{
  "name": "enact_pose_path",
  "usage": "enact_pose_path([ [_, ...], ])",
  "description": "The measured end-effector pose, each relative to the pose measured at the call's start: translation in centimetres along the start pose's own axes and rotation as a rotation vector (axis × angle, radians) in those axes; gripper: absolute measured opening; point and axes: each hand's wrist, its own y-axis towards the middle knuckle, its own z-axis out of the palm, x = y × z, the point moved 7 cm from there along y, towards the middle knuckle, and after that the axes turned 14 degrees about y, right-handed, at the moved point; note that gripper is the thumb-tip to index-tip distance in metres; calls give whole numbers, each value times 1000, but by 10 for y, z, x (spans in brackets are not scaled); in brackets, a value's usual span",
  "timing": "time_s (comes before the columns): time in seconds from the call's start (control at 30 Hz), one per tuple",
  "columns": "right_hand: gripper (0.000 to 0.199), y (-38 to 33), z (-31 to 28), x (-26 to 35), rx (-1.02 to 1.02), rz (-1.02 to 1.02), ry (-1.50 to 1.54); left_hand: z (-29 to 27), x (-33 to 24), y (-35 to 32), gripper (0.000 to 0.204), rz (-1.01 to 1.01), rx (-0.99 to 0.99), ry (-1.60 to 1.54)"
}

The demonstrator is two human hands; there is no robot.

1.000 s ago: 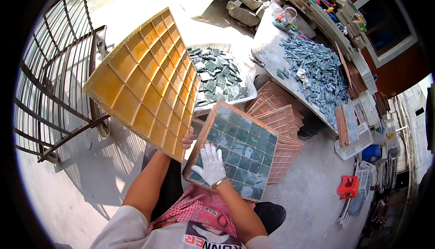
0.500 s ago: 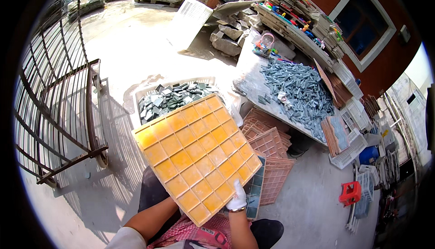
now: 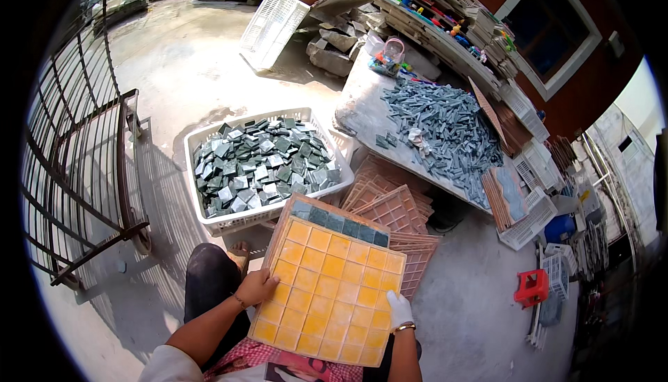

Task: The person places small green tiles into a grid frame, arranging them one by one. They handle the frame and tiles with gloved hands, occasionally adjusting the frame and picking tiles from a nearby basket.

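Note:
A yellow square grid tray [image 3: 330, 286] lies nearly level above my lap, with its squares facing up. My bare left hand [image 3: 257, 287] is closed on its left edge. On its right edge, the white-gloved right hand [image 3: 399, 309] grips with the thumb on top. Beneath the yellow tray and sticking out past its far side is another tray holding dark green square tiles [image 3: 341, 223]. Most of that lower tray is hidden, and I cannot tell whether the two touch all over.
Beyond my knees stands a white plastic crate [image 3: 197, 194] heaped with loose green tiles. Reddish grid trays [image 3: 396, 209] are stacked to its right. A slab table [image 3: 362, 107] bears a pile of narrow grey-blue strips. A metal-barred cart [image 3: 132, 173] stands left, a red stool [image 3: 531, 288] right.
The yellow tray has come down and levelled out from a raised, tilted position over the crate. The crate and the tiled tray below now show more. My left hand has come into sight.

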Motion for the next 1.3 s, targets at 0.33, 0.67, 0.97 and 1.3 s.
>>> enact_pose_path([
  [0.33,26,78,27,34,-302,-370,-800,-44,-35,72,39,-46,-160,404],
  [0.67,44,69,-7,7,-185,-233,-286,-16,36,77,56,-79,-367,-181],
  [0.97,61,60,18,-26,79,-154,-246,8,5,79,63,57,-135,-385],
  [1.3,61,61,14,-32,8,-96,-220,14,3,71,59,79,-245,-321],
])
